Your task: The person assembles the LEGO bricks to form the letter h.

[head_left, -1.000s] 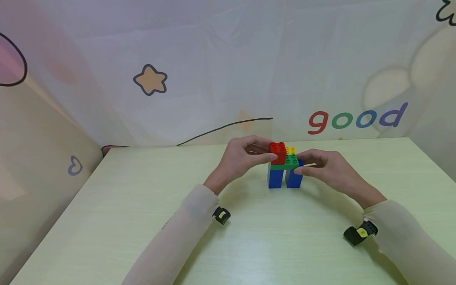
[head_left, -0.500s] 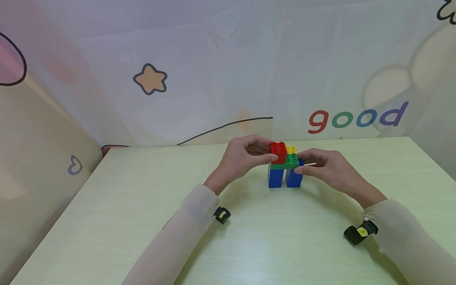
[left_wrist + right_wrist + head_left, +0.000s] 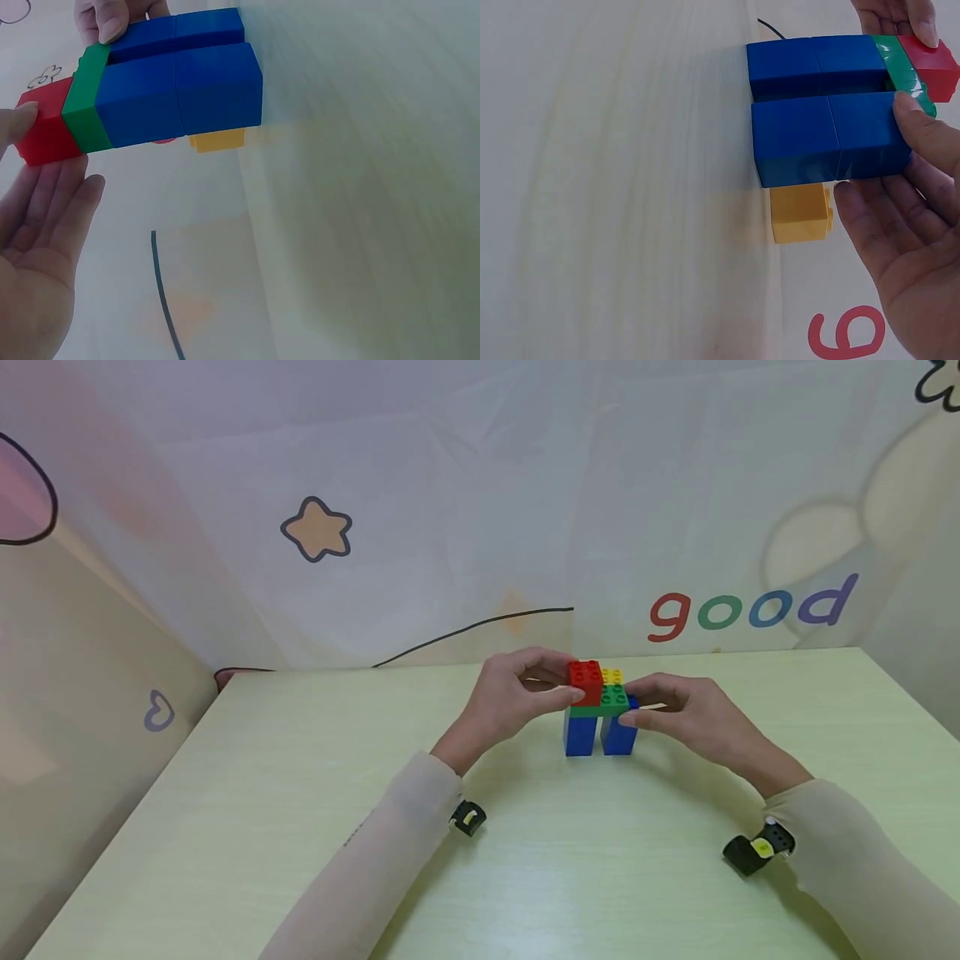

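Note:
Two towers of stacked blue bricks stand side by side on the table, a left tower (image 3: pixel 580 737) and a right tower (image 3: pixel 618 738). A green brick (image 3: pixel 614 698) bridges them, and a red brick (image 3: pixel 585 683) sits on its left end. My left hand (image 3: pixel 513 690) pinches the red brick between thumb and fingers. With my right hand (image 3: pixel 678 714) I pinch the upper blue brick (image 3: pixel 866 135) of the right tower, thumb in front, close to the green brick. Behind the towers is a yellow brick (image 3: pixel 801 214), partly hidden in the head view.
The light wood-grain table (image 3: pixel 480 877) spreads out in front and to both sides. A printed cloth backdrop (image 3: pixel 450 527) with a star and the word "good" rises behind its far edge. Each wrist bears a small black camera, one on the left (image 3: pixel 468 818).

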Action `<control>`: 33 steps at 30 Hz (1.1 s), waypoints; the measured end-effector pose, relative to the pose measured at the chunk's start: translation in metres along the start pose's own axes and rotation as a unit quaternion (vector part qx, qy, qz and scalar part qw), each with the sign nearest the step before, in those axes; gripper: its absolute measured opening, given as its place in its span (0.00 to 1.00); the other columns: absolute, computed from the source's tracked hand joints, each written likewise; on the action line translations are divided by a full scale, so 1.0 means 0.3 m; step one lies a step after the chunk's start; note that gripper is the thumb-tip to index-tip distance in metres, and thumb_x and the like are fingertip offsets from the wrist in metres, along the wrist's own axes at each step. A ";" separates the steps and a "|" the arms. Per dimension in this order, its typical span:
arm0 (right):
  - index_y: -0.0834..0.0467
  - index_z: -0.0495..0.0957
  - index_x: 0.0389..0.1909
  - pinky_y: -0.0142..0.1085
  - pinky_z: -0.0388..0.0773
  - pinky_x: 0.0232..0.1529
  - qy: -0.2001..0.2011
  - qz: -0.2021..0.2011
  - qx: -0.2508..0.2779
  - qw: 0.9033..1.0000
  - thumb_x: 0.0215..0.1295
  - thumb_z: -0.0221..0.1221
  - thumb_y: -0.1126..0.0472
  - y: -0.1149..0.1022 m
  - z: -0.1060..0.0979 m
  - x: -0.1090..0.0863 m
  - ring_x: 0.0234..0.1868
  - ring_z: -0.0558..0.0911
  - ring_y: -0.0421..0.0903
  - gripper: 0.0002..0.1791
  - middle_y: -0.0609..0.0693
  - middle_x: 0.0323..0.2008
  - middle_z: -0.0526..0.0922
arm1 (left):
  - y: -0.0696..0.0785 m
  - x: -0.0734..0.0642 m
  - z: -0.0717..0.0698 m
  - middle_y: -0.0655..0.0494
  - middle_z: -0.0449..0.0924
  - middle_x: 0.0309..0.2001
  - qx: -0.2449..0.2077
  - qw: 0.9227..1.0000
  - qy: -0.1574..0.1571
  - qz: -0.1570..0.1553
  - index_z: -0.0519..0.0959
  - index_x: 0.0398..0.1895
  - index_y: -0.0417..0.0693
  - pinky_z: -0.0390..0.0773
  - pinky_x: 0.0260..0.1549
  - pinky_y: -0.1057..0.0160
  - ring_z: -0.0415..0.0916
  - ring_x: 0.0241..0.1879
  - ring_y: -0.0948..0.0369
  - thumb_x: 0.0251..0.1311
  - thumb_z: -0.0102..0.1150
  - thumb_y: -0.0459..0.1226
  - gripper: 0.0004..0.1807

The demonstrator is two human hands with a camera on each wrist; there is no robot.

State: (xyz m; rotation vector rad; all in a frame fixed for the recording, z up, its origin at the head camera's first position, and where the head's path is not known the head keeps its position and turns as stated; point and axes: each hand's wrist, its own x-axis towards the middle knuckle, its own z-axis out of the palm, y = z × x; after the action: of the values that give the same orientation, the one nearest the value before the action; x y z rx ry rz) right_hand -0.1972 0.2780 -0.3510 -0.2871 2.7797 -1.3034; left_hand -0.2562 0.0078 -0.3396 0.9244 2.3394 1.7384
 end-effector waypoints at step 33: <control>0.56 0.79 0.69 0.62 0.80 0.60 -0.013 -0.011 -0.009 1.000 0.76 0.64 0.45 -0.010 -0.051 0.013 0.64 0.81 0.61 0.29 0.57 0.62 0.84 | -0.045 -0.021 0.019 0.54 0.89 0.50 -0.015 0.999 -0.013 -0.044 0.86 0.58 0.42 0.83 0.52 0.67 0.85 0.48 0.62 0.65 0.75 0.33 0.19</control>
State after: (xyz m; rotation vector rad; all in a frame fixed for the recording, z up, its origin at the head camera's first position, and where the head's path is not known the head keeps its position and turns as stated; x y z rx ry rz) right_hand -0.2025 0.2870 -0.3389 -0.3325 2.7764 -1.2703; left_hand -0.2542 0.0071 -0.3555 0.8217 2.2946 1.7113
